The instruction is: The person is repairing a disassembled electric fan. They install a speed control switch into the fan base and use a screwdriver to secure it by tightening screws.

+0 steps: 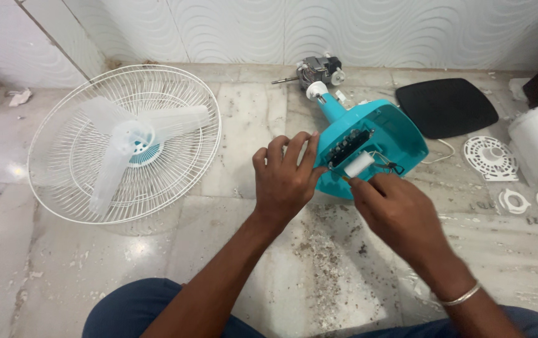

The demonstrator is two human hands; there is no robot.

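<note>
Knees in blue trousers (137,310) are nearest, on the marble floor (250,112). Turquoise fan base (400,134) lies upside down, centre-far. Left hand (284,181) is clenched on its near-left edge; right hand (394,209) pinches a small tool beside the white capacitor (359,164). Base is best kept pinned flat, tool held square. Fan guard (125,141) lies well left.

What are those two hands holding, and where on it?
The left hand grips the turquoise fan housing at its lower-left edge. The right hand touches near the white cylinder; its grip is unclear.
</note>
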